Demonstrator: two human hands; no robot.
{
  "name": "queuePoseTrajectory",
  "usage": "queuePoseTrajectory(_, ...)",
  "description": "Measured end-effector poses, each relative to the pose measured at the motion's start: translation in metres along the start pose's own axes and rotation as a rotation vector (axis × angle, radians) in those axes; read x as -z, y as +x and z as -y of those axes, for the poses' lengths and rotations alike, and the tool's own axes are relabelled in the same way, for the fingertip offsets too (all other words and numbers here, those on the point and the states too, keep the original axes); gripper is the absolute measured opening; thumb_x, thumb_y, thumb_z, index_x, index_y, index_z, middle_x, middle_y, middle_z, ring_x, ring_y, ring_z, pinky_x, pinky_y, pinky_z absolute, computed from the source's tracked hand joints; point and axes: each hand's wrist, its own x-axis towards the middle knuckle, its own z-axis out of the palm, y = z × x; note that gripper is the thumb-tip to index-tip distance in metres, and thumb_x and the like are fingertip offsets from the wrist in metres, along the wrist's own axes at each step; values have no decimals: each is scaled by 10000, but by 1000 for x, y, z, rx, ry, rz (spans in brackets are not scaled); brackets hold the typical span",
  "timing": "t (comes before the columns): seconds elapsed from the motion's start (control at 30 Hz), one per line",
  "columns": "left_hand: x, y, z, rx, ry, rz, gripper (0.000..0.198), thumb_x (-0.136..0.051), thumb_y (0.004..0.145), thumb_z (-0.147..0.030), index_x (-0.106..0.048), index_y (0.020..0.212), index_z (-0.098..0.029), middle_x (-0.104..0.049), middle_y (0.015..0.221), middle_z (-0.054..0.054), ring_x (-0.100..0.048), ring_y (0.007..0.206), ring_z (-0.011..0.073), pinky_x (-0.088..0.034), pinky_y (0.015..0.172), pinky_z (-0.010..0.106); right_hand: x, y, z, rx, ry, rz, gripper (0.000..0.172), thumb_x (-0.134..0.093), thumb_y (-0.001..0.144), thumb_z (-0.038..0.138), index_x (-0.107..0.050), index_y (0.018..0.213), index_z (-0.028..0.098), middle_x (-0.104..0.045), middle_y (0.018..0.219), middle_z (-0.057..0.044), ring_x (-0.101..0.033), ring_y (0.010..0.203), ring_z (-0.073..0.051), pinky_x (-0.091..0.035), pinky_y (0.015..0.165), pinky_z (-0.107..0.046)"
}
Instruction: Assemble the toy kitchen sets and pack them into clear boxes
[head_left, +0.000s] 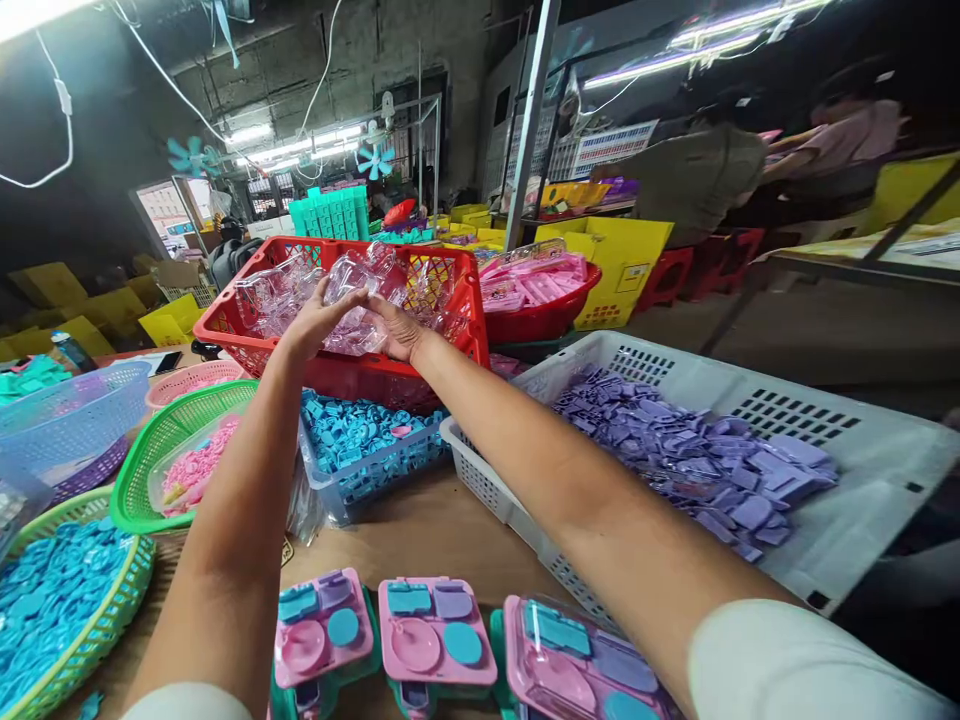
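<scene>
Both my arms reach forward to a red basket (337, 370) heaped with clear plastic covers (277, 295). My left hand (324, 315) grips the left side of a clear plastic cover (358, 330), thumb raised. On its right side my right hand (397, 325) has its fingers around the same cover. Whether more than one cover is between the hands I cannot tell. Near the table's front edge stand pink-topped toy sets (439, 640) with blue and purple pieces on turquoise bases. The rightmost set (570, 665) has a clear cover over it.
Below the red basket is a clear bin of blue parts (352, 435). A white crate (892, 450) of purple parts stands at right. Green baskets (127, 500) with pink and blue parts sit at left. A red basin (540, 318) holds pink pieces. Two people (690, 180) are behind at right.
</scene>
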Motion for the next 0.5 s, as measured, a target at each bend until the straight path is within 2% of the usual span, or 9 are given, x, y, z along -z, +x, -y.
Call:
queuePoseTrajectory(0.13, 0, -1, -3, -66, -48, -24, 1096, -701, 761, -705, -170, 1615, -270, -402, 1590, 156, -365, 1477, 375, -432, 1091, 457, 0, 1, 5, 10, 144, 5, 560, -724, 774, 558, -510, 1228, 310, -608, 1316, -47, -644, 1050, -210, -588, 815, -367)
queuePoseTrajectory(0.2, 0, -2, -6, -101, -97, -36, 1109, -725, 750, -689, -168, 1614, -273, -379, 1600, 156, -370, 1471, 377, -424, 1095, 465, -1, -1, 10, 36, 146, 15, 573, -722, 772, 558, -507, 1245, 316, -606, 1327, -46, -650, 1032, -210, -586, 812, -372)
queuePoseTrajectory(0.3, -1, -5, -11, -155, -100, -57, 1110, -728, 733, -715, -172, 1608, -319, -330, 1630, 123, -375, 1462, 380, -415, 1096, 469, -3, -8, 23, 99, 67, 10, 589, -702, 784, 586, -500, 1280, 339, -626, 1312, -34, -642, 1069, -214, -573, 853, -387)
queuePoseTrajectory(0.37, -4, -8, -15, -180, -66, -73, 1107, -701, 728, -759, -149, 1603, -367, -358, 1618, 89, -385, 1448, 394, -418, 1082, 485, -1, -15, 33, 111, -4, -3, 634, -709, 774, 616, -492, 1311, 360, -649, 1279, -31, -636, 1097, -231, -565, 867, -414)
queuePoseTrajectory(0.5, -15, -12, -31, -224, -17, -94, 1113, -684, 727, -780, -88, 1595, -420, -327, 1632, 44, -353, 1456, 421, -410, 1066, 499, 12, -32, 53, 154, -97, -14, 712, -724, 747, 662, -500, 1349, 354, -654, 1265, -46, -626, 1150, -273, -555, 862, -444)
